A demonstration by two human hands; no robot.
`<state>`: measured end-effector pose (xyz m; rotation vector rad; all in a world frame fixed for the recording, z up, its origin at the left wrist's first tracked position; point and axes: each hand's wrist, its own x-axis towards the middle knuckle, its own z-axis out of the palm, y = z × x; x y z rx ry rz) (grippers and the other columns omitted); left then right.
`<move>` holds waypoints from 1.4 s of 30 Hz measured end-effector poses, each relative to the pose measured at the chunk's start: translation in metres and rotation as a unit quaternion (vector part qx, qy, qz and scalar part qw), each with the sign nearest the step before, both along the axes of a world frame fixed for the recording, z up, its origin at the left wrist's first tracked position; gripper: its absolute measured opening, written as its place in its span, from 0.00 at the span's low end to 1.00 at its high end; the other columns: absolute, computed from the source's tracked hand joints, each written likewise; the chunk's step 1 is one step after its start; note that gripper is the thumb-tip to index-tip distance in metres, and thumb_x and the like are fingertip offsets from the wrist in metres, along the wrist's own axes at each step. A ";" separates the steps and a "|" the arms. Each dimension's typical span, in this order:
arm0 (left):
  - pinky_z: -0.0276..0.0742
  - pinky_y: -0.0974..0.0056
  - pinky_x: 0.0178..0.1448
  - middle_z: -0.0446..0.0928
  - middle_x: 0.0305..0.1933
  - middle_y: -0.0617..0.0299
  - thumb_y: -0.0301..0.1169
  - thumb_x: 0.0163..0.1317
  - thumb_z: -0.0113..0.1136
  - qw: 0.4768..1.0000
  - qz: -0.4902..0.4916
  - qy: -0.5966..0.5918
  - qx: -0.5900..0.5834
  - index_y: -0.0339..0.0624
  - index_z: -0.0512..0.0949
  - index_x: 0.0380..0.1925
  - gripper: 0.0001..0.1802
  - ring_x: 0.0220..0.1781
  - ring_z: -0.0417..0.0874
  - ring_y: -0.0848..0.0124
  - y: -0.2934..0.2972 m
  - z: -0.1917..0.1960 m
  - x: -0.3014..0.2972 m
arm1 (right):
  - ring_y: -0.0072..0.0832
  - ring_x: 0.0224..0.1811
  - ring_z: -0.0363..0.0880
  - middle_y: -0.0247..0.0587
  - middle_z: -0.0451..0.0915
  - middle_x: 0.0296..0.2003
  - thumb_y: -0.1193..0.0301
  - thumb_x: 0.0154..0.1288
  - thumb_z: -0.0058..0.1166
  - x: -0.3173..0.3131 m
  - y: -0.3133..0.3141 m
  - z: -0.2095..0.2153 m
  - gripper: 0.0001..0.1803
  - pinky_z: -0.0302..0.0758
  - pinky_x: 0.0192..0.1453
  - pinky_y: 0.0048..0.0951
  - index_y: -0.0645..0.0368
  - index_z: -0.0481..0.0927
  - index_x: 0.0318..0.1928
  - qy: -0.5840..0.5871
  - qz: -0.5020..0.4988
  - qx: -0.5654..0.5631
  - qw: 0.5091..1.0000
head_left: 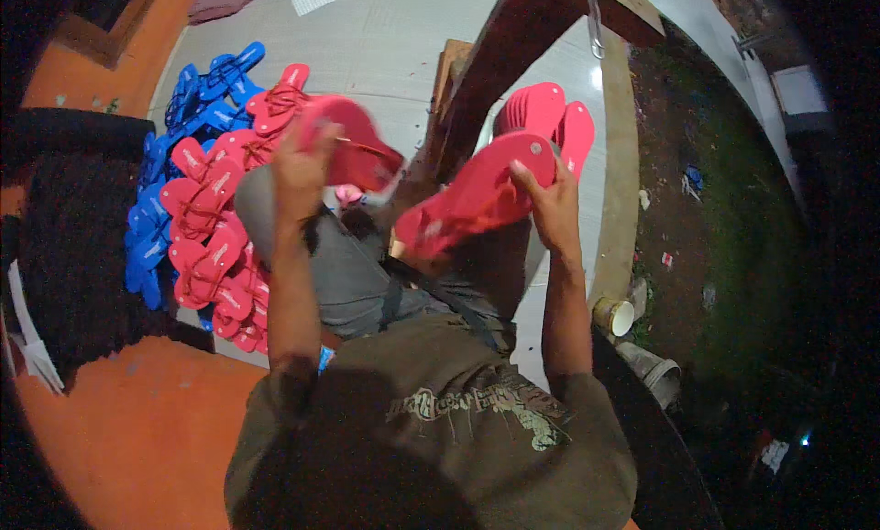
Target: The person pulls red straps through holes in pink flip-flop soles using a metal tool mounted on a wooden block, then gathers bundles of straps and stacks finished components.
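- In the head view, the left hand (304,177) held a red-pink sandal (353,149), fingers closed around its sole edge, though blur hid their exact placing.
- The right hand (553,204) pinched a second red-pink sandal (458,200) near one end, thumb pressed on the upper face; the other fingers were mostly hidden behind the sole.
- Both sandals were raised above the lap, apart from each other. Good handling probably called for a firm grip at the rim, straps left unsquashed, and care not to knock the stack of red-pink soles (532,108) just beyond the right hand.
- A pile of red-pink sandals (206,195) lay at the left beside blue sandals (147,227).
- At the right lay a pale can (605,312) and, near it, a greyish bucket (647,364); their contents could not be made out.
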<state>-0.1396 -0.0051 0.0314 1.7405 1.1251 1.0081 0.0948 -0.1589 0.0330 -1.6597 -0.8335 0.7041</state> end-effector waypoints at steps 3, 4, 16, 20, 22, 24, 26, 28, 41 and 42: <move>0.70 0.67 0.39 0.76 0.33 0.56 0.39 0.54 0.56 0.972 -0.208 -0.010 -0.107 0.37 0.73 0.41 0.19 0.33 0.76 0.72 -0.025 -0.046 0.051 | 0.22 0.32 0.75 0.38 0.77 0.31 0.67 0.53 0.56 -0.006 -0.034 -0.011 0.15 0.71 0.40 0.25 0.65 0.74 0.38 0.041 -0.065 0.016 0.997; 0.71 0.64 0.39 0.76 0.33 0.54 0.41 0.53 0.56 0.948 -0.286 -0.006 -0.139 0.37 0.73 0.41 0.20 0.33 0.77 0.68 -0.040 -0.042 0.063 | 0.23 0.33 0.74 0.38 0.77 0.32 0.66 0.53 0.56 -0.012 -0.046 -0.021 0.16 0.71 0.41 0.25 0.65 0.74 0.38 0.038 -0.085 0.006 0.996; 0.73 0.55 0.38 0.76 0.29 0.45 0.49 0.46 0.60 0.947 -0.250 0.200 -0.005 0.38 0.74 0.38 0.26 0.33 0.78 0.51 -0.102 -0.054 0.061 | 0.48 0.63 0.48 0.53 0.53 0.59 0.70 0.43 0.62 -0.027 -0.080 -0.027 0.16 0.50 0.64 0.41 0.48 0.78 0.37 -0.277 0.119 -0.032 0.953; 0.73 0.56 0.37 0.76 0.28 0.47 0.47 0.48 0.59 0.955 -0.223 0.195 0.027 0.40 0.74 0.37 0.24 0.33 0.78 0.53 -0.122 -0.060 0.060 | 0.47 0.61 0.53 0.50 0.59 0.57 0.69 0.40 0.63 -0.023 -0.079 -0.047 0.12 0.55 0.62 0.40 0.53 0.79 0.30 -0.331 0.113 -0.025 0.936; 0.73 0.56 0.35 0.77 0.28 0.49 0.46 0.49 0.58 0.968 -0.199 0.139 0.060 0.42 0.73 0.37 0.21 0.32 0.78 0.54 -0.130 -0.069 0.059 | 0.46 0.59 0.57 0.49 0.60 0.55 0.69 0.39 0.64 -0.024 -0.069 -0.056 0.14 0.58 0.60 0.39 0.53 0.79 0.30 -0.263 0.073 -0.049 0.961; 0.73 0.56 0.38 0.76 0.32 0.50 0.46 0.49 0.58 0.957 -0.208 0.200 -0.013 0.43 0.73 0.40 0.22 0.34 0.78 0.53 -0.125 -0.070 0.062 | 0.44 0.57 0.60 0.49 0.62 0.54 0.69 0.37 0.65 -0.030 -0.057 -0.060 0.15 0.60 0.59 0.37 0.53 0.79 0.31 -0.240 0.018 -0.062 0.969; 0.73 0.57 0.40 0.76 0.36 0.50 0.44 0.49 0.59 0.951 -0.214 0.217 -0.054 0.43 0.73 0.42 0.23 0.36 0.77 0.53 -0.121 -0.068 0.057 | 0.43 0.54 0.62 0.48 0.63 0.52 0.69 0.35 0.66 -0.041 -0.044 -0.058 0.17 0.62 0.57 0.36 0.53 0.79 0.32 -0.262 -0.052 -0.064 0.962; 0.73 0.59 0.39 0.76 0.36 0.50 0.44 0.48 0.59 0.950 -0.243 0.196 -0.031 0.42 0.73 0.43 0.24 0.36 0.78 0.56 -0.111 -0.075 0.049 | 0.43 0.54 0.62 0.48 0.63 0.52 0.69 0.35 0.66 -0.035 -0.050 -0.060 0.18 0.62 0.57 0.36 0.53 0.79 0.33 -0.250 -0.033 -0.059 0.966; 0.67 0.71 0.45 0.73 0.35 0.62 0.34 0.57 0.54 0.957 0.043 -0.258 -0.123 0.31 0.72 0.38 0.16 0.38 0.70 0.77 -0.010 -0.008 0.026 | 0.41 0.55 0.64 0.38 0.72 0.46 0.74 0.36 0.63 -0.022 -0.057 -0.053 0.11 0.62 0.57 0.37 0.55 0.79 0.27 -0.268 0.102 -0.019 0.958; 0.65 0.71 0.47 0.73 0.36 0.62 0.34 0.57 0.54 0.954 0.016 -0.263 -0.143 0.31 0.72 0.39 0.16 0.39 0.70 0.77 -0.007 -0.016 0.027 | 0.41 0.56 0.64 0.38 0.72 0.46 0.74 0.36 0.63 -0.021 -0.061 -0.054 0.12 0.62 0.58 0.37 0.56 0.79 0.27 -0.267 0.101 -0.024 0.958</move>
